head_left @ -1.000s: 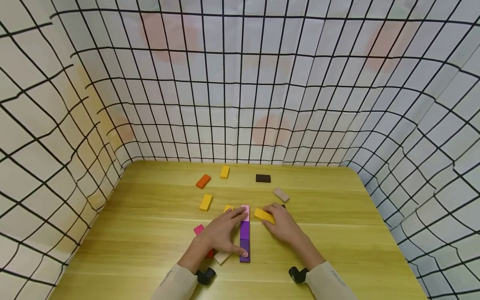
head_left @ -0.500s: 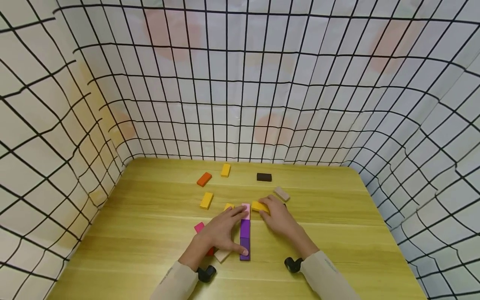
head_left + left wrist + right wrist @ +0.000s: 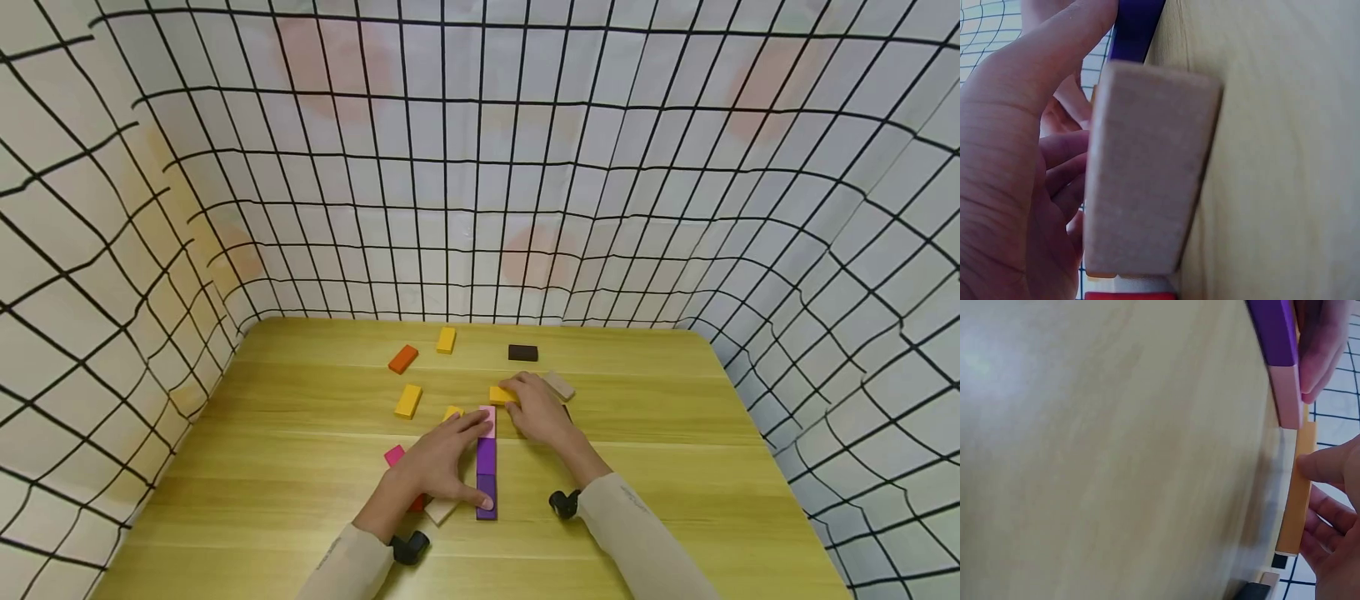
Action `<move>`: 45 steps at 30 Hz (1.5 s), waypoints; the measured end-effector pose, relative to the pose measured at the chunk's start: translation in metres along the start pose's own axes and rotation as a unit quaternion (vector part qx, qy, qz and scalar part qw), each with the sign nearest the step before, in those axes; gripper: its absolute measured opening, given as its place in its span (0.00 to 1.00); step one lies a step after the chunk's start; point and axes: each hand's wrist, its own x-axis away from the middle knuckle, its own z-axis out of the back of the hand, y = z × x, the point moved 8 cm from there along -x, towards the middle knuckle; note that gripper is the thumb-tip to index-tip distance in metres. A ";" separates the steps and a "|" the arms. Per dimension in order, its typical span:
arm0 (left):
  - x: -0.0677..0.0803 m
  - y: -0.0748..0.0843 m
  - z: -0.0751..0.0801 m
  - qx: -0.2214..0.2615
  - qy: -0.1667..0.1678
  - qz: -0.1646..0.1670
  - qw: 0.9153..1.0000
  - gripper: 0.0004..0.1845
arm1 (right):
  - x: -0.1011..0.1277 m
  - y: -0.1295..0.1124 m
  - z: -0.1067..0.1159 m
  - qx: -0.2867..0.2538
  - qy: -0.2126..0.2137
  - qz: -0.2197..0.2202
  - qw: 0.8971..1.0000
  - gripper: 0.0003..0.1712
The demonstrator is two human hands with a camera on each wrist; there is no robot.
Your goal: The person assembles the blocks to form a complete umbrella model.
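In the head view, a pink block (image 3: 488, 427), a purple block (image 3: 486, 457) and a dark purple block (image 3: 486, 490) lie end to end in a straight row. My left hand (image 3: 435, 465) spans this row, fingertips on the pink block and thumb on the dark purple one. A yellow block (image 3: 500, 396) is pinched by my right hand (image 3: 542, 414) just beyond the pink end; the right wrist view shows my thumb against its side. Under my left hand lie a plain wooden block (image 3: 1147, 169), a partly hidden red block (image 3: 417, 503) and a magenta block (image 3: 394, 454).
Farther back lie an orange block (image 3: 403, 358), a yellow block (image 3: 446, 340), another yellow block (image 3: 408, 401), a black block (image 3: 522, 352) and a beige block (image 3: 559, 385). Black wire mesh (image 3: 480, 208) stands around the back and sides of the wooden table (image 3: 675, 500).
My right hand has carried the yellow block left and away from me, from the right side of the row to its far end. My left hand stays in place on the row.
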 end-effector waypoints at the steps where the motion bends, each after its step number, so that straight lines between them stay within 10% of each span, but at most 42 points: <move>1: 0.000 0.000 -0.001 -0.001 0.000 -0.001 1.000 0.66 | -0.001 0.001 -0.002 0.005 -0.004 -0.005 1.000 0.21; 45: 0.001 0.000 0.001 0.020 0.006 -0.004 1.000 0.65 | -0.002 -0.004 -0.014 -0.009 -0.002 0.008 1.000 0.18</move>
